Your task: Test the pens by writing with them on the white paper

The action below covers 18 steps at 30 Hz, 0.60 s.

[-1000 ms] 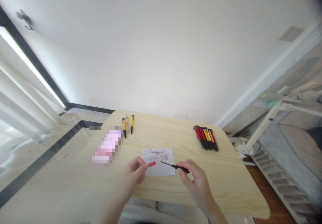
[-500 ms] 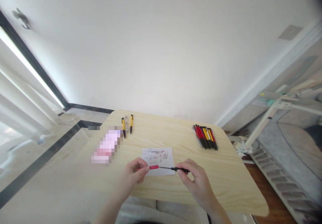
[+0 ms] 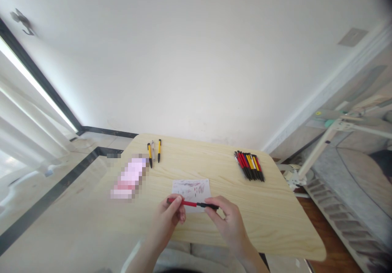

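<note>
Both hands hold one red and black pen (image 3: 191, 203) level, just above the near edge of a small scribbled paper (image 3: 192, 189) on the light wooden table (image 3: 275, 220). My left hand (image 3: 170, 220) pinches the red half. My right hand (image 3: 225, 220) pinches the black half. The two halves meet in one straight line between my fingers.
A bundle of several red, yellow and black pens (image 3: 249, 166) lies at the table's back right. Three pens (image 3: 154, 151) lie at the back left, beside a blurred pink object (image 3: 130, 175). A white wall stands behind; a window is at left, a grey frame at right.
The red piece and the black piece with its thin refill were apart; my hands came together and the refill slid into the red barrel, so the pieces now join.
</note>
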Motion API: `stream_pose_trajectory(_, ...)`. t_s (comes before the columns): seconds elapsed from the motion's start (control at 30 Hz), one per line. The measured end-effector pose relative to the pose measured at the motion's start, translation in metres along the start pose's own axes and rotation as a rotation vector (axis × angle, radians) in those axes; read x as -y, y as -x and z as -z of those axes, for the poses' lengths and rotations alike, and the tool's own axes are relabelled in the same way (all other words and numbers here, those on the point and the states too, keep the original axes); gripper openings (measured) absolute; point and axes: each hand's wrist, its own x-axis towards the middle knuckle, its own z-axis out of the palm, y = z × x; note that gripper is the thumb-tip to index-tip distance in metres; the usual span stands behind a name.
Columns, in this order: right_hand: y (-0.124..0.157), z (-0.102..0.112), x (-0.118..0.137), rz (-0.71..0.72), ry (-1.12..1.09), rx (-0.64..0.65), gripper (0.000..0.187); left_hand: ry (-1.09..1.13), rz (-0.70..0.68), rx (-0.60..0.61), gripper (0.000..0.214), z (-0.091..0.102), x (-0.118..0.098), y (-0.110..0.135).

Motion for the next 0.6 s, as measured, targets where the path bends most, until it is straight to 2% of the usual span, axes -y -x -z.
stream_pose_trajectory(0.1,0.0,-0.004,-0.002,-0.06,-0.003,-0.058,0.009,-0.011,-0.015,-0.04,0.019,-0.004,0.003,-0.001)
stream_pose_trajectory(0.37,0.0,-0.015,-0.001,-0.043,0.035,-0.065,0.01,0.012,-0.047,-0.131,0.02,-0.004,0.008,-0.005)
stream_pose_trajectory(0.5,0.0,-0.013,0.003,-0.007,-0.007,0.057,0.02,0.028,-0.074,-0.182,0.019,0.001,0.007,-0.006)
stream_pose_trajectory(0.6,0.002,-0.013,0.003,-0.096,-0.097,0.072,0.02,0.047,-0.074,-0.19,0.02,0.002,0.007,-0.007)
